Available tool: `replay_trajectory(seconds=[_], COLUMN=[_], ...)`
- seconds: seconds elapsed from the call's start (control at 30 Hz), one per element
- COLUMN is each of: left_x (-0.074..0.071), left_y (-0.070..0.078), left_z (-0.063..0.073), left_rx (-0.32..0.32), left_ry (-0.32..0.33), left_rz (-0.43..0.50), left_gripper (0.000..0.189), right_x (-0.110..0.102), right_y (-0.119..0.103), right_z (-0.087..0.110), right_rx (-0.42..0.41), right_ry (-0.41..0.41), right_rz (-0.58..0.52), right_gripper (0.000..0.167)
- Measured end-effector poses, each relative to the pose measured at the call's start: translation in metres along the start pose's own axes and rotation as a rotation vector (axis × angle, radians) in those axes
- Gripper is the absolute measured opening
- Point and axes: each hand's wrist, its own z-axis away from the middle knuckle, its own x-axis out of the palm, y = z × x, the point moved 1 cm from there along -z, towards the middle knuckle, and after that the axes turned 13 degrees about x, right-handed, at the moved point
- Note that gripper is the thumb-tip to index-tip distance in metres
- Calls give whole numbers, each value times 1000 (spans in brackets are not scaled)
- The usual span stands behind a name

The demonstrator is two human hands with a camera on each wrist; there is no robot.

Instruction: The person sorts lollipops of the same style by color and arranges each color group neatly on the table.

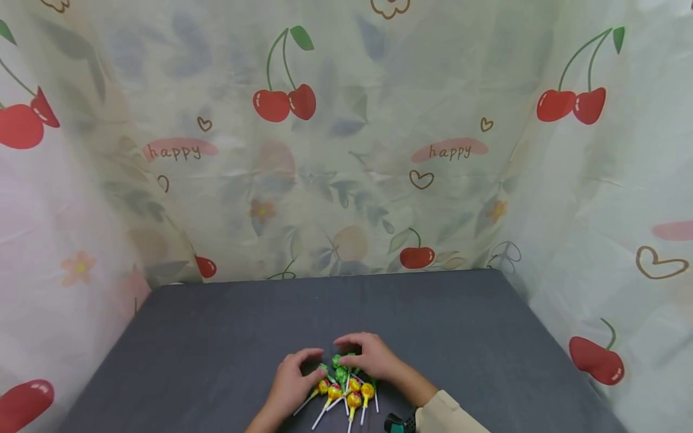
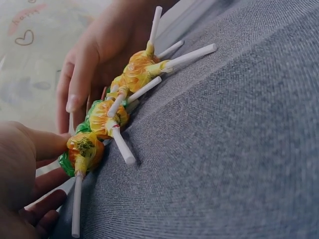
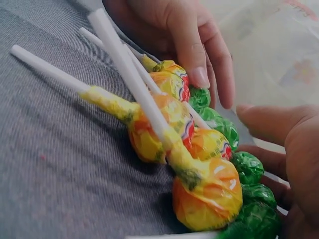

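Flanking pops (image 1: pixel 334 392) in ylw/grn wrappers (image 3: pixel 209 196): L hand (image 1: pixel 290 382), R hand (image 1: pixel 375 358).

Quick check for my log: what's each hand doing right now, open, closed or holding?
Left hand: open, beside the lollipops, no clear grip; whether it touches one, I can't tell.
Right hand: open, beside the lollipops, no grip visible.

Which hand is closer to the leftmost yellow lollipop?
Left: your left hand is right beside that yellow lollipop; your right hand is farther away, off to its right.
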Motion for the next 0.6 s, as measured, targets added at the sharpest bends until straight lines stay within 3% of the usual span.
replay_trajectory(seconds=[0.33,0.6], left_x=[-1,-3], left_y=[-1,-2], left_z=[-1,-4], left_rx=[6,9], left_ry=[-17,-61], left_rz=[-34,10], left_gripper=[28,23], right_x=[3,3], right_y=[-2,-1], right_z=[-4,-4], right_rx=[29,30], right_ry=[-24,-36], right_rz=[75,80], right_gripper=[21,17])
